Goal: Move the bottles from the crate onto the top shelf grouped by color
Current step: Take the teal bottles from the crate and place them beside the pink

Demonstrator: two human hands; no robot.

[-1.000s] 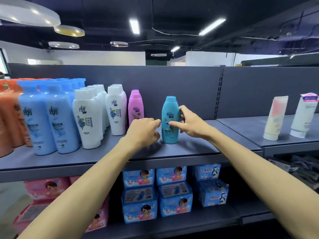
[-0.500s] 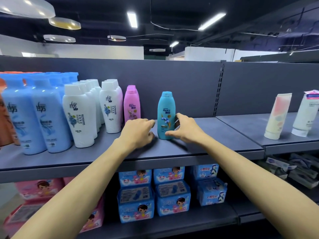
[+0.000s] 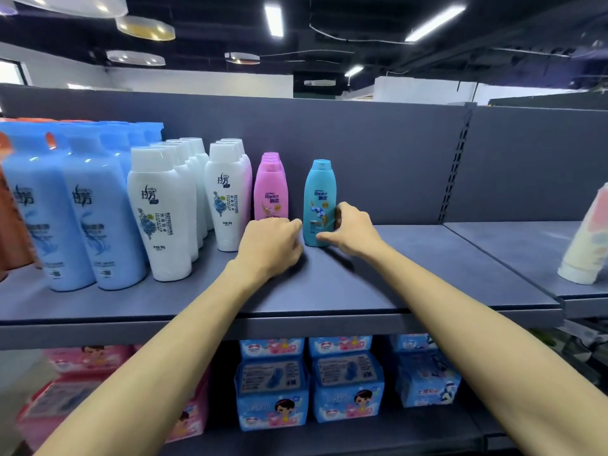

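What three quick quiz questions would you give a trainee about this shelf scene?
1. True or false: the teal bottle stands upright on the top shelf.
2. The right hand: A grips the teal bottle; B hangs free in the air; C lies flat on the top shelf.
3. Fill in: the bottles nearest the teal bottle, on its left, are ____.
Key: 1 true; 2 A; 3 pink, the pink bottles.

The teal bottle [image 3: 319, 205] stands upright on the top shelf [image 3: 411, 278], just right of the row of pink bottles [image 3: 270, 189]. The right hand [image 3: 353, 230] grips its lower part. Further left stand 2 rows of white bottles [image 3: 164, 212], then light blue bottles [image 3: 65, 209], then orange bottles [image 3: 11, 232].
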